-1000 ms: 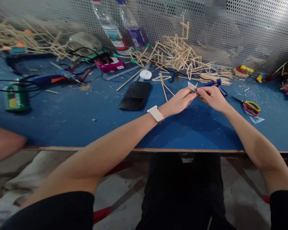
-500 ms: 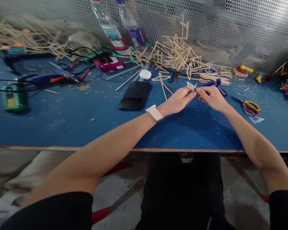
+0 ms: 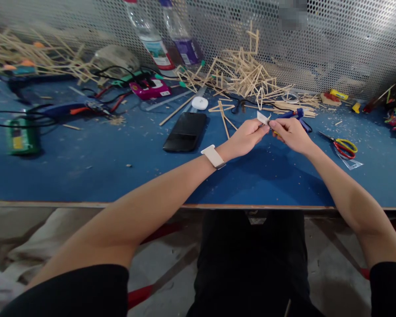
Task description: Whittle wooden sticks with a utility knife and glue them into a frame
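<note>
Gone since a second ago is another person's bare arm at far left; both hands stay almost where they were. The left hand (image 3: 247, 139) pinches a white piece (image 3: 262, 117) between thumb and fingers; the right hand (image 3: 291, 134) closes thumb and fingertips at its near end, anything else gripped being hidden. Apparently raised, the piece is probably steadier held from two sides. Below the hands spreads a blue tabletop (image 3: 95, 180), flecked with debris; beyond them, a pile of wooden sticks (image 3: 246, 75) lies before a perforated metal panel (image 3: 343, 48).
</note>
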Demonstrator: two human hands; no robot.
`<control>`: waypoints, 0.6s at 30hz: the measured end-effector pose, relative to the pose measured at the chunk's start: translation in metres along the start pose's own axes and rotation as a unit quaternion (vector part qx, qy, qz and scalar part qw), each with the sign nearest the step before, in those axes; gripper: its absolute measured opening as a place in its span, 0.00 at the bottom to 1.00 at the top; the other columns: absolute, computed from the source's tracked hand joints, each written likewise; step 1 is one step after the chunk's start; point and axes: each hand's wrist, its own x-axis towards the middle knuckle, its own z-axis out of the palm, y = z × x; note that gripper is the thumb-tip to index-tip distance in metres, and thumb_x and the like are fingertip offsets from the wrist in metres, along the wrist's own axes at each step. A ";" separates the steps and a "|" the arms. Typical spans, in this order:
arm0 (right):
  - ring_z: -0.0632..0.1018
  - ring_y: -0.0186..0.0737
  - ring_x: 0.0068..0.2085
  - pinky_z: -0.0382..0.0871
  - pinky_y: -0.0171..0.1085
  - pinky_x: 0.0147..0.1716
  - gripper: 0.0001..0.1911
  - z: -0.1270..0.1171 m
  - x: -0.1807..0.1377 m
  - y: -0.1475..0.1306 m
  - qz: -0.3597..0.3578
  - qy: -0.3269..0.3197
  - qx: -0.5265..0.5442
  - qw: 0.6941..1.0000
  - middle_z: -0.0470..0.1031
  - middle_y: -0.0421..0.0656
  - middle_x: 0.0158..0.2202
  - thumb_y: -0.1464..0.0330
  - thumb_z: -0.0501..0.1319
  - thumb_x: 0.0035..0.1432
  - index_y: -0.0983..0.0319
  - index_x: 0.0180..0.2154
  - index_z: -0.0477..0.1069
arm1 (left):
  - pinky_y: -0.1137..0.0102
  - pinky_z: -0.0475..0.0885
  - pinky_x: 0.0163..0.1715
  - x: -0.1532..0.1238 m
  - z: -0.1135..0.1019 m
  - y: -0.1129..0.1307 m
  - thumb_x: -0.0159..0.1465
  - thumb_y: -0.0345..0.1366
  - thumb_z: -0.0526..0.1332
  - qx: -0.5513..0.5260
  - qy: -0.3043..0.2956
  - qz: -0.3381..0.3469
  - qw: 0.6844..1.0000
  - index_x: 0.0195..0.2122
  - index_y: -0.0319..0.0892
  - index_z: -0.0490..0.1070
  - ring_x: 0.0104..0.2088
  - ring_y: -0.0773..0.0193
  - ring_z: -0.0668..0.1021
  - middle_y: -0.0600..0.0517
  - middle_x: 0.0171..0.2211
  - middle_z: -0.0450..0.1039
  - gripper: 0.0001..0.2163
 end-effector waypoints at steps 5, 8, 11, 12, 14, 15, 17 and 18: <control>0.71 0.41 0.29 0.61 0.43 0.31 0.49 -0.001 0.000 0.000 0.004 -0.003 -0.023 1.000 0.72 0.40 0.24 0.18 0.54 0.74 0.55 0.32 0.75 | 0.65 0.53 0.22 0.000 0.001 -0.001 0.88 0.50 0.61 -0.002 -0.002 -0.018 1.000 0.35 0.50 0.61 0.22 0.65 0.57 0.59 0.21 0.53 0.22; 0.72 0.41 0.29 0.62 0.43 0.32 0.49 -0.002 0.000 0.001 0.000 0.002 -0.039 0.999 0.73 0.40 0.25 0.19 0.54 0.75 0.56 0.33 0.76 | 0.65 0.53 0.22 0.000 0.001 -0.002 0.88 0.52 0.62 -0.012 -0.002 -0.018 1.000 0.36 0.49 0.63 0.22 0.65 0.57 0.60 0.22 0.53 0.23; 0.72 0.41 0.28 0.61 0.43 0.33 0.49 -0.002 0.000 0.001 -0.004 0.002 -0.050 0.999 0.74 0.40 0.25 0.19 0.53 0.76 0.56 0.33 0.76 | 0.66 0.53 0.22 0.000 0.001 -0.003 0.88 0.54 0.63 -0.025 -0.004 -0.023 0.999 0.37 0.49 0.65 0.22 0.66 0.56 0.61 0.23 0.52 0.23; 0.72 0.41 0.28 0.61 0.43 0.33 0.49 -0.002 0.000 0.001 -0.004 0.003 -0.052 0.999 0.74 0.40 0.25 0.19 0.53 0.76 0.56 0.33 0.76 | 0.66 0.53 0.22 0.000 0.001 -0.003 0.88 0.54 0.63 -0.027 -0.005 -0.026 0.999 0.37 0.49 0.66 0.22 0.66 0.56 0.61 0.23 0.52 0.23; 0.72 0.41 0.29 0.61 0.43 0.33 0.49 -0.003 0.000 0.000 -0.004 0.004 -0.056 0.998 0.74 0.41 0.25 0.20 0.53 0.76 0.56 0.33 0.76 | 0.66 0.53 0.22 -0.001 0.001 -0.003 0.88 0.55 0.64 -0.031 -0.005 -0.030 0.999 0.37 0.49 0.66 0.22 0.67 0.56 0.62 0.23 0.52 0.23; 0.72 0.41 0.29 0.61 0.43 0.34 0.49 -0.003 0.000 -0.001 -0.005 0.004 -0.058 0.998 0.75 0.41 0.26 0.20 0.53 0.77 0.56 0.33 0.76 | 0.67 0.53 0.22 -0.001 0.001 -0.003 0.88 0.54 0.63 -0.032 -0.005 -0.031 0.999 0.37 0.49 0.66 0.22 0.67 0.56 0.62 0.23 0.52 0.23; 0.72 0.41 0.29 0.60 0.43 0.34 0.48 -0.003 -0.001 -0.001 -0.006 0.005 -0.063 0.998 0.75 0.41 0.26 0.20 0.52 0.77 0.56 0.33 0.76 | 0.67 0.52 0.22 -0.001 0.001 -0.003 0.88 0.51 0.62 -0.033 -0.004 -0.034 0.999 0.37 0.49 0.66 0.22 0.67 0.56 0.62 0.23 0.52 0.21; 0.72 0.41 0.29 0.60 0.44 0.34 0.48 -0.003 -0.001 -0.001 -0.007 0.005 -0.066 0.998 0.75 0.41 0.26 0.20 0.52 0.78 0.56 0.33 0.76 | 0.67 0.52 0.22 -0.001 0.001 -0.002 0.88 0.49 0.62 -0.031 -0.003 -0.035 0.999 0.37 0.49 0.66 0.22 0.67 0.56 0.62 0.23 0.52 0.20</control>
